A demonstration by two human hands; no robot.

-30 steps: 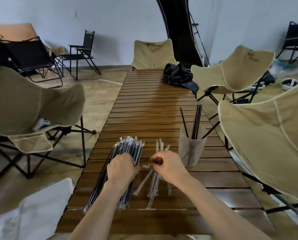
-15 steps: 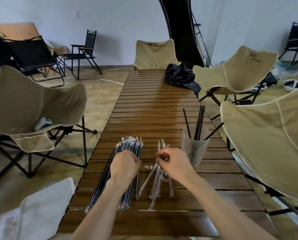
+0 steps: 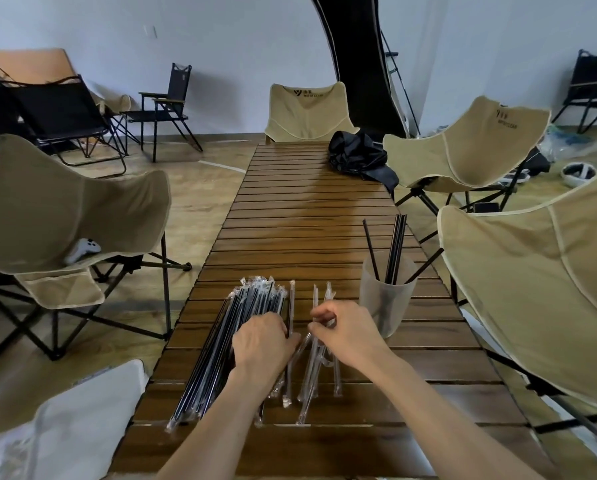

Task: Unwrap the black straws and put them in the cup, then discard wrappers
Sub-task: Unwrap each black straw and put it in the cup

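Wrapped straws (image 3: 252,327) bundled under left hand (image 3: 260,342), fingers curled on one, likely selecting next | right hand (image 3: 342,332) pinching empty wrappers (image 3: 316,368), piled below fingertips for discard | cup (image 3: 387,299) beyond right fingers, upright, holding unwrapped straws (image 3: 396,247)

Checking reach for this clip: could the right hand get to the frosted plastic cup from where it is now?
Probably yes. The right hand sits just beside the frosted plastic cup on the slatted wooden table, with nothing between them; only the empty clear wrappers lie under it.

slatted wooden table (image 3: 300,216), black bag (image 3: 357,157) — beige chairs (image 3: 65,209), white controller (image 3: 82,249)
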